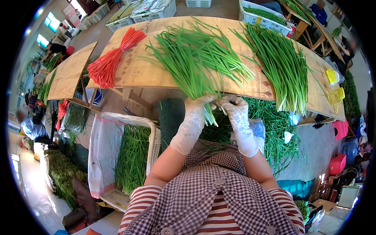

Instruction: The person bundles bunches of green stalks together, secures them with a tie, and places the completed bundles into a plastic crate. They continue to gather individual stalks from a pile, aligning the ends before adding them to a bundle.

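Observation:
My left hand [198, 109], in a thin whitish glove, is closed around a bunch of garlic chives [186, 74]. Their pale stem ends poke out below the fingers, and the leaves fan forward over the table. Close beside it, my right hand [234, 113], gloved too, pinches what looks like a thin chive stalk [224, 111]. A loose pile of chives [231, 62] lies on the table just beyond, partly overlapped by the held bunch. To the right rests a larger, lined-up heap of chives [280, 68]. A bundle of red ties [117, 58], gathered at its middle, lies on the left.
The wooden table [145, 74] curves across in front of me. A white crate [152, 137] of greens stands low on my left. Loose greens [278, 137] hang below the table's right side. Yellow containers [336, 95] sit at its right end. Other people are farther off.

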Available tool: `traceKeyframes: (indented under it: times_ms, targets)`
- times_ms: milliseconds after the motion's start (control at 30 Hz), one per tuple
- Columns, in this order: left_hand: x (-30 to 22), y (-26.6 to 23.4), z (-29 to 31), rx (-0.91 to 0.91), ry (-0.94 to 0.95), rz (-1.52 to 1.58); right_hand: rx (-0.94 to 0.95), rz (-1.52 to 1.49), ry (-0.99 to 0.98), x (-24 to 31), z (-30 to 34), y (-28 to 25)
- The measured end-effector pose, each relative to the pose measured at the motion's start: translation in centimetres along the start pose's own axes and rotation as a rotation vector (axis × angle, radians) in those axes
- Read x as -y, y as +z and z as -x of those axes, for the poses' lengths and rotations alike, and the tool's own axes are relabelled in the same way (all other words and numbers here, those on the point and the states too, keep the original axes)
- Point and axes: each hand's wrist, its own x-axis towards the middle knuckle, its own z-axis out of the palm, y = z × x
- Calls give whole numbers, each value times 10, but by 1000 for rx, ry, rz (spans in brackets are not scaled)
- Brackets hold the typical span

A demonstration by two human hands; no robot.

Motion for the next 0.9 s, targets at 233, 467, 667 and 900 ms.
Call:
traceKeyframes:
  times_ms: [233,467,667,900]
  targets:
    - [-1,4,-1,92,37,-25,47,-277,-72,-6,25,-39]
    - [-41,-15,-11,184,1,390,292,1437,-272,-1,32,-65]
    - [-34,-25,-26,465,-112,528,-397,1379,-792,3,-31,-3]
    - [-50,-38,-19,554,-128,593,445,911,-844,32,27,-14]
